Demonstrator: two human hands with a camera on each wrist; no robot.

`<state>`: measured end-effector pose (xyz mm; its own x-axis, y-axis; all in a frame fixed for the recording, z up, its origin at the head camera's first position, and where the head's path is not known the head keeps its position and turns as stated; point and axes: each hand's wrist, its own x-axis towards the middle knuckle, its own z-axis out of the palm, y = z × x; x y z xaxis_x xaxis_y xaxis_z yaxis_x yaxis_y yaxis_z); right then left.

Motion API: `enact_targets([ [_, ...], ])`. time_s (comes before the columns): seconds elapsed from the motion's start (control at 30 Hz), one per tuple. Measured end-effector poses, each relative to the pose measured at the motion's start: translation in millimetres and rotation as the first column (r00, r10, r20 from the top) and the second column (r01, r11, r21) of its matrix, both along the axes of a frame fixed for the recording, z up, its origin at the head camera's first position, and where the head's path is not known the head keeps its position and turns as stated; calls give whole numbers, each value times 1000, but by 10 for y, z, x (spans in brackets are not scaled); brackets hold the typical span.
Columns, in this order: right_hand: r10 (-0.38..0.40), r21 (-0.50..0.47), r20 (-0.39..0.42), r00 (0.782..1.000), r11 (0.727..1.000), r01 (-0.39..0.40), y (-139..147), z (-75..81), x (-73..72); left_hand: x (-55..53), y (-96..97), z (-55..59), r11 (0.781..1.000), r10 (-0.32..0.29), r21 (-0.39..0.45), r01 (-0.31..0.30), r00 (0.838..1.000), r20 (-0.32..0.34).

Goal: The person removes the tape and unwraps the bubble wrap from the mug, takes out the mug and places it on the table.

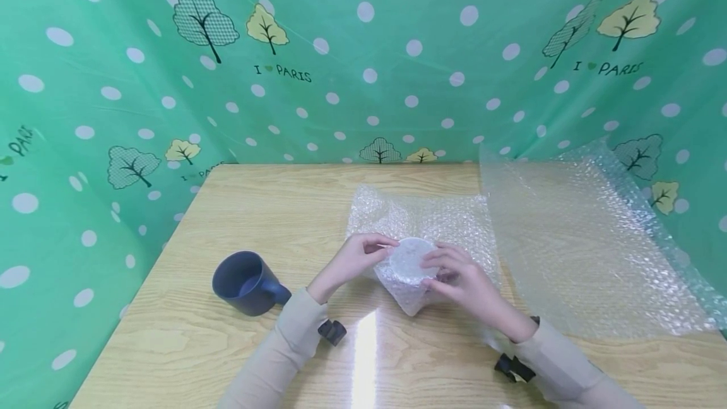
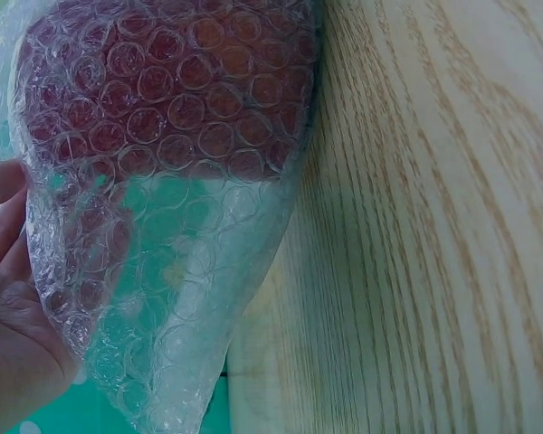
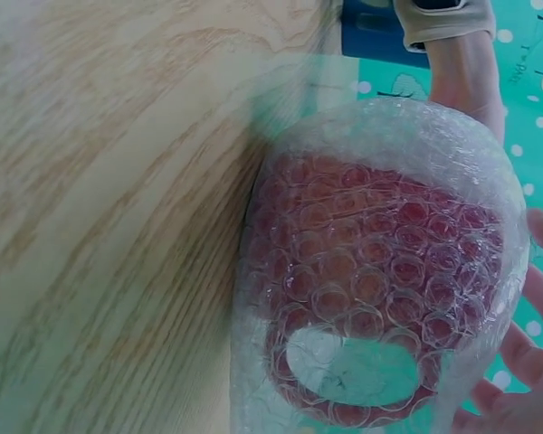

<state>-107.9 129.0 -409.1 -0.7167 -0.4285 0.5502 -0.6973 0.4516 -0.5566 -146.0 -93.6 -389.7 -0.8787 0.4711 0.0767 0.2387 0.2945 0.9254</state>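
Observation:
A dark red mug [image 3: 380, 235] stands wrapped in bubble wrap [image 2: 163, 117]; its handle loop shows through the plastic in the right wrist view. From above, only its pale round top [image 1: 410, 259] shows, under the wrap. My left hand [image 1: 360, 256] pinches the wrap at the left edge of that top. Across from it, my right hand [image 1: 462, 276] rests spread fingers on the top and side of the bundle. A bubble wrap sheet [image 1: 454, 213] lies flat behind and beneath the bundle.
To the left stands a dark blue mug [image 1: 250, 283], its handle pointing toward my left forearm. A larger bubble wrap sheet [image 1: 591, 251] covers the right side of the wooden table [image 1: 272, 207] and hangs past its edge. A green dotted curtain [image 1: 341, 112] borders the back.

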Motion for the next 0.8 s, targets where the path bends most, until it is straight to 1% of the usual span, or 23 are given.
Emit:
enact_targets([
  [0.13, 24, -108, -30, 999, 994, -27, -1, 12, -25, 2, -2, 2, 1000, -2, 4, 2, 1000, 5],
  [0.2, 13, -139, -38, 999, 990, -18, 0, 25, -31, 5, -3, 3, 1000, -5, 13, 5, 1000, 10],
  [0.27, -12, -157, -34, 999, 988, 6, 5, 39, -32, 8, -3, 2, 1000, -6, 20, 6, 1000, 13],
  [0.4, -84, -149, -20, 996, 986, 80, 21, 67, -38, 12, -2, 3, 1000, -4, 24, 4, 1000, 16],
  [0.5, -129, -137, 12, 992, 982, 130, 38, 87, -42, 18, -2, 10, 1000, -1, 19, 1, 1000, 16],
  [0.6, -150, -137, 63, 987, 978, 158, 55, 117, -39, 27, -2, 27, 1000, 2, 9, -2, 1000, 13],
  [0.7, -141, -156, 139, 980, 974, 162, 76, 150, -30, 24, -3, 25, 1000, -1, 3, 1, 1000, 7],
  [0.8, -107, -194, 225, 968, 969, 153, 99, 176, -22, 14, -4, 7, 1000, -7, 5, 7, 1000, -8],
])
